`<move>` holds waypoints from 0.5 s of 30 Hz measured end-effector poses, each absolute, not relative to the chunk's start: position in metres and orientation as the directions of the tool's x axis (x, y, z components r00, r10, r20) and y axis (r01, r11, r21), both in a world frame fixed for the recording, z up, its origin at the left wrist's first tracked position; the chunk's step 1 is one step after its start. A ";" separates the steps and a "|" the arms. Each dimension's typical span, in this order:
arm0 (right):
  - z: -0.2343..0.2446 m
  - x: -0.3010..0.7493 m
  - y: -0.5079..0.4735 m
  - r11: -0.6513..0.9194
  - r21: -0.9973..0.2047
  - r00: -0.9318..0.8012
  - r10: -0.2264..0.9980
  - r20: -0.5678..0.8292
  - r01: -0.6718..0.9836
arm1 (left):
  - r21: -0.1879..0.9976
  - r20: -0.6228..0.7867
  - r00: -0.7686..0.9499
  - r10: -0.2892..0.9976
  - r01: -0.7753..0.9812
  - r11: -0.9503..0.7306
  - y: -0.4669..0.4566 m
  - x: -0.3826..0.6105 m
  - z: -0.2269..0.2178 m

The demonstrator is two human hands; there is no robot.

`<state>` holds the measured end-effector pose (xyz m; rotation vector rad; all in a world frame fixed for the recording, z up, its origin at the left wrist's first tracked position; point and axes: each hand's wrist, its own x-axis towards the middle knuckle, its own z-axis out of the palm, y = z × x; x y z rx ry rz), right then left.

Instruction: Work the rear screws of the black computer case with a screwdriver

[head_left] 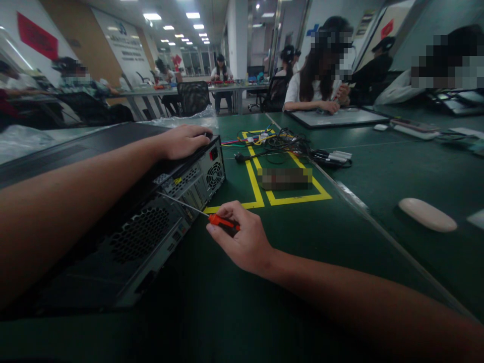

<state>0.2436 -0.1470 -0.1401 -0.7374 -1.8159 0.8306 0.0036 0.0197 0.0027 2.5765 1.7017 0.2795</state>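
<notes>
Steadying computer case beneath left hand, fingers loosely extended; right hand fingers grip screwdriver, shaft angled past them toward the slotted face. Apparently screw work; next move probably calls for a squarely seated tip.

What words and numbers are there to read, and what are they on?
None can be read for sure.
White wall sign: rows of letters, too blurred to read.
Yellow sticker on the computer case: too small to tell any writing.
Red poster at upper left: too blurred to read.
</notes>
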 end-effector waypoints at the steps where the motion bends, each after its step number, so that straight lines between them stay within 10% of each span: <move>1: -0.140 0.244 -0.147 0.581 -0.805 -0.347 0.785 0.514 0.121 | 0.135 0.130 0.384 0.914 0.907 -0.400 0.020 0.003 0.002; 15: -0.141 0.244 -0.146 0.582 -0.805 -0.346 0.782 0.518 0.111 | 0.119 0.120 0.376 0.919 0.914 -0.389 0.020 0.004 0.003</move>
